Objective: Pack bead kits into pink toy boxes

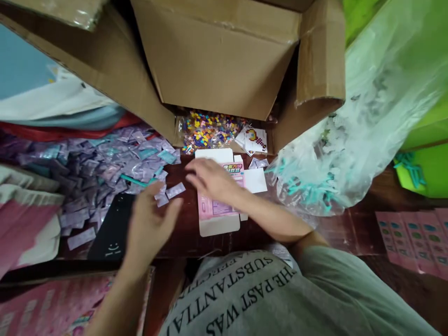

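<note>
It looks like a packing workshop: the dark table (187, 228) bears heaped sachets (119, 161), a pink carton (214, 211), a large cardboard box (224, 65) with bagged colourful pieces (206, 133), and a clear plastic sack (318, 186).

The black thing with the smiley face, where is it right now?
In the head view, the black slab with the smiley face is left of centre, at the table's near edge, partly behind the left hand, beside the small purple packets.

A glossy, dark reddish-brown bench (185, 228) stretches across the view, catching a pale sheen towards the right. A bright green surface (432, 182) stands along the right edge; a pale blue surface (19, 63) shows at upper left.
</note>
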`<state>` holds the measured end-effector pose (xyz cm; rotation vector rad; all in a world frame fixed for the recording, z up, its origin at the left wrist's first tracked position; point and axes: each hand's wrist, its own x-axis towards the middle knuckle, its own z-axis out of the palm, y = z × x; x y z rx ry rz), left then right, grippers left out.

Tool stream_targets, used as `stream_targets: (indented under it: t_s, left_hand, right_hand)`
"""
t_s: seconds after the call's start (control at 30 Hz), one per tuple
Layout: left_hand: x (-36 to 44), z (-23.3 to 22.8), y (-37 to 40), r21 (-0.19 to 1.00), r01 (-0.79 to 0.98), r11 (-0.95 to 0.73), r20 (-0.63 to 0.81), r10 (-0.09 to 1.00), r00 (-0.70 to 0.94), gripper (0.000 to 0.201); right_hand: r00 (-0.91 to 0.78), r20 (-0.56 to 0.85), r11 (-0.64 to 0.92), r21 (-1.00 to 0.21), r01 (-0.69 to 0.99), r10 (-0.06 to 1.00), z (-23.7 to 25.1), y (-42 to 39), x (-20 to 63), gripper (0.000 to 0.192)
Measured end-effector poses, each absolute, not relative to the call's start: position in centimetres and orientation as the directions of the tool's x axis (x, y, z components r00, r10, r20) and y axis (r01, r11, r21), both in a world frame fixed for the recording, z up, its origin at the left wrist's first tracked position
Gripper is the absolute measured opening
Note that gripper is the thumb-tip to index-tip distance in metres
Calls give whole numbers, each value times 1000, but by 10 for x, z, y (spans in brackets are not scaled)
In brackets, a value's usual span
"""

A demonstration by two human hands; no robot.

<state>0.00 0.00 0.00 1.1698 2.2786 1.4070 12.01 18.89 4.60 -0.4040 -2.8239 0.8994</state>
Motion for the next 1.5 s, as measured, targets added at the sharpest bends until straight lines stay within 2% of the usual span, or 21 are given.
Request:
stream_targets:
  t_s: [0.07,0.1,0.13,0.2,0.3,0.4,0.5,0.57,0.6,0.63,0.7,0.77,0.8,0.87,0.97,1.07,1.17,1.27,1.33,1.43,1.5]
  left_hand:
    - [33,-23,24,848,443,292,113,717,-688,73]
    - [46,-32,37,854,408,322,66,712,-699,78]
    - [57,-39,49,860,380,340,34,705,-708,81]
    - [70,-40,61,884,346,315,30,699,-714,82]
    - [81,-15,50,906,371,205,120,715,-689,67]
    - [94,24,37,801,569,183,233,781,-580,69]
    - [106,45,42,782,595,187,103,902,-418,57]
    - [108,41,51,846,482,229,-24,919,-394,42]
    - [107,34,55,885,404,231,-55,914,-402,42]
    - [105,25,58,925,318,205,-62,911,-408,48]
    - [101,4,62,987,144,77,-16,922,-386,78]
    - [98,-14,63,999,17,-43,47,945,-325,110]
    - [98,-20,62,997,-14,-74,67,955,-291,116]
    - [96,-22,59,997,-22,-78,72,976,-206,102]
    - [93,-8,56,997,71,-31,42,987,-154,54]
    - [95,11,58,968,248,25,65,936,-347,21]
    - [102,27,64,965,258,53,89,857,-508,22]
    - [108,41,70,968,242,71,40,905,-423,24]
    - [109,49,74,956,268,115,-12,933,-360,22]
    - [109,54,80,959,234,158,-48,909,-414,20]
    - [109,54,81,960,232,158,-42,898,-438,18]
  right_hand:
    - [-880,-131,774,-429,466,457,48,225,123,39]
    - [-853,-201,770,-368,521,481,47,237,127,40]
    - [-842,-244,770,-342,538,480,45,245,132,41]
    - [-863,-248,768,-395,504,440,44,251,148,42]
    - [-922,-84,701,-624,345,379,57,247,182,27]
    - [-925,183,585,-809,49,332,85,240,214,26]
    - [-871,382,621,-775,-120,309,106,241,243,27]
    - [-791,471,713,-698,-63,392,104,247,264,25]
    - [-743,488,725,-689,-5,459,96,250,275,33]
    - [-708,470,697,-715,45,528,84,254,286,50]
    - [-711,326,531,-844,78,623,52,256,306,80]
    - [-758,142,283,-957,59,636,19,253,323,92]
    - [-773,82,180,-983,42,629,6,250,329,91]
    - [-800,50,90,-996,4,598,-8,244,340,79]
    - [-846,130,207,-978,-23,518,-4,241,353,33]
    - [-813,231,383,-924,-10,535,9,239,357,22]
    - [-726,301,420,-907,-19,618,15,235,355,38]
    - [-746,284,340,-937,-82,603,19,235,348,26]
    - [-787,177,215,-975,-58,591,24,237,343,17]
    - [-749,-11,18,-999,30,662,32,241,335,26]
    - [-727,-48,-30,-999,38,685,35,242,333,27]
